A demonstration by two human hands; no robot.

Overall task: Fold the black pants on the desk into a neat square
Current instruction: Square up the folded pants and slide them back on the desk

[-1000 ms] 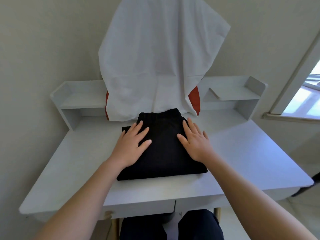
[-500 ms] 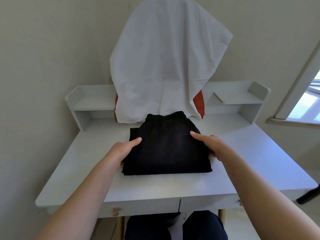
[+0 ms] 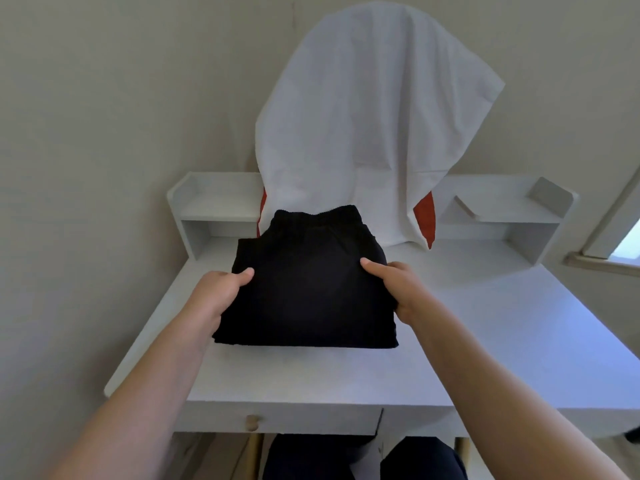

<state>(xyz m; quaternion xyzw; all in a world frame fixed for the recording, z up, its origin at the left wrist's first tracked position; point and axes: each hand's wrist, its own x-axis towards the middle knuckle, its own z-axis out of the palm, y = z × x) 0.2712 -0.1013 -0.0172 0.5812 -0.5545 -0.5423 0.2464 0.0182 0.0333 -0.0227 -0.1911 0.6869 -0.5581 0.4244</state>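
The black pants (image 3: 308, 285) lie folded into a thick, roughly square stack on the white desk (image 3: 485, 334), waistband at the far edge. My left hand (image 3: 214, 292) grips the stack's left side, thumb on top and fingers tucked under the edge. On the right side, my right hand (image 3: 398, 289) holds it the same way, thumb resting on the fabric. The fingers of both hands are hidden beneath the cloth.
A white cloth (image 3: 367, 126) drapes over a red-edged object at the back of the desk. Low white shelves stand at the back left (image 3: 214, 206) and back right (image 3: 512, 209). A drawer with a wooden knob (image 3: 252, 421) sits below the front edge. A window frame (image 3: 602, 251) is at right.
My hands went from lying flat on top of the pants to gripping the stack's left and right sides. The view shifted, so the desk now sits further right in the frame.
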